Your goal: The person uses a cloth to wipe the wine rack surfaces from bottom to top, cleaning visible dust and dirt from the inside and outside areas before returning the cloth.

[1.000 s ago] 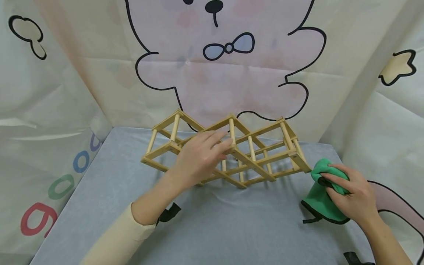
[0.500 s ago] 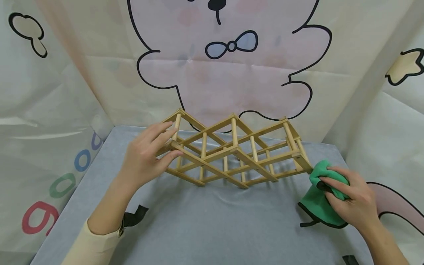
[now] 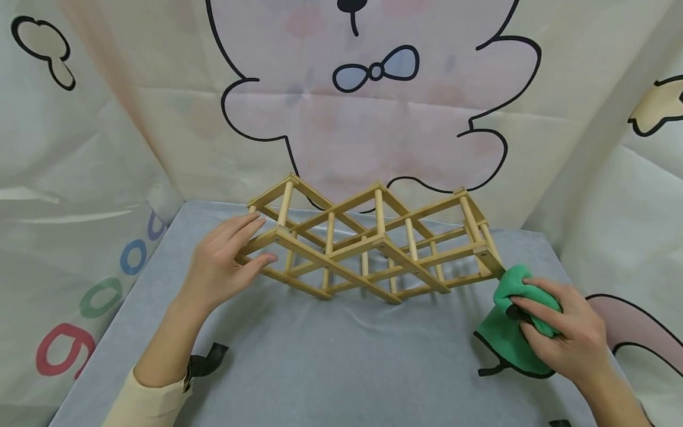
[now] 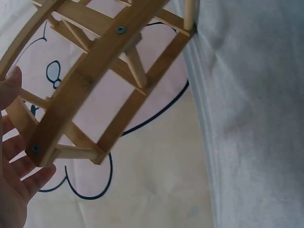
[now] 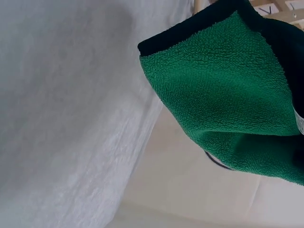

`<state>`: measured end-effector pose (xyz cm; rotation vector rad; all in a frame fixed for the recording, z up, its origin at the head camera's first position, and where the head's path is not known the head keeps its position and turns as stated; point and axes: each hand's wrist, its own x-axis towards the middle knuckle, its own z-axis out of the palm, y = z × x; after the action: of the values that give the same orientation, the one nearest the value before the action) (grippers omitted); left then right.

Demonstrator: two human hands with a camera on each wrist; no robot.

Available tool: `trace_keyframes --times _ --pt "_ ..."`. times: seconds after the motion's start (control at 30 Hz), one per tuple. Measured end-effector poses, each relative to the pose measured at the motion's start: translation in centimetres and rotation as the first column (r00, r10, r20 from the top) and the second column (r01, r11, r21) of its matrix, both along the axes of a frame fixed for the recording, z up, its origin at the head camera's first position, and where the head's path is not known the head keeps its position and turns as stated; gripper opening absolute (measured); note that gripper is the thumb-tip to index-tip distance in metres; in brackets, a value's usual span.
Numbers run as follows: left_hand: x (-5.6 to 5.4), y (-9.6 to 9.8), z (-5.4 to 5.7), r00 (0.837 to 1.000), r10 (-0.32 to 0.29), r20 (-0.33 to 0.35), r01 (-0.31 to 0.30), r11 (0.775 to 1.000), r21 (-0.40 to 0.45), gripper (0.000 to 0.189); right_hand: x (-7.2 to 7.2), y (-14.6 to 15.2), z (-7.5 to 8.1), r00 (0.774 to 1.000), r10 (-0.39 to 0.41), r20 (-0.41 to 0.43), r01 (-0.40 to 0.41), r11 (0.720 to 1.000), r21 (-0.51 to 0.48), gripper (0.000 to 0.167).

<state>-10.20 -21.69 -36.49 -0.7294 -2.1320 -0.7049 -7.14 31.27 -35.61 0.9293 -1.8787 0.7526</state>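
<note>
A wooden lattice rack of crossed slats and round dowels stands in zigzag folds toward the back of the table. My left hand is at its left end, fingers spread and thumb extended. In the left wrist view the thumb and fingers lie on either side of the rack's end slats. At the rack's right end, my right hand grips a bunched green cloth with black edging. The bunched top of the cloth is right at the rack's front right corner, and its lower part hangs down.
A grey-blue cloth covers the table. Printed fabric walls rise at the back and both sides, with the rack close to the back one. A black strap sticks out from the left wrist.
My left hand has moved left from over the rack's middle to its left end. The right hand and green cloth have shifted slightly left and down. The rack stays in place.
</note>
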Motion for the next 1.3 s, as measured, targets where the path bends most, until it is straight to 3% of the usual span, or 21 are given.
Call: trace_keyframes --times 0.4,0.57,0.9,1.13,1.3 --pt "0.8 -2.2 -1.8 0.993 0.057 0.103 -0.057 0.998 -0.005 0.065 0.0 -2.7 -0.9 0.995 0.086 -0.05 -0.082 0.994 0.078 0.039" --pt "0.8 -2.5 -2.2 0.998 0.026 0.05 -0.027 0.999 0.023 0.058 -0.3 -3.4 -1.5 0.993 0.112 -0.049 -0.105 0.987 0.124 0.038" --pt "0.5 -2.5 -2.3 0.998 -0.038 -0.057 0.041 0.998 0.056 0.039 -1.3 -4.4 -3.3 0.994 0.093 -0.056 -0.075 0.96 0.269 0.038" --pt "0.3 -2.5 -1.9 0.994 -0.057 -0.097 0.063 0.996 0.062 0.029 -1.8 -4.9 -4.6 0.995 0.097 -0.029 -0.078 0.918 0.39 0.037" --pt "0.4 -2.4 -1.6 0.993 -0.051 -0.107 0.058 0.997 0.059 0.028 -2.0 -5.7 -5.1 0.987 0.162 -0.025 -0.133 0.884 0.447 0.034"
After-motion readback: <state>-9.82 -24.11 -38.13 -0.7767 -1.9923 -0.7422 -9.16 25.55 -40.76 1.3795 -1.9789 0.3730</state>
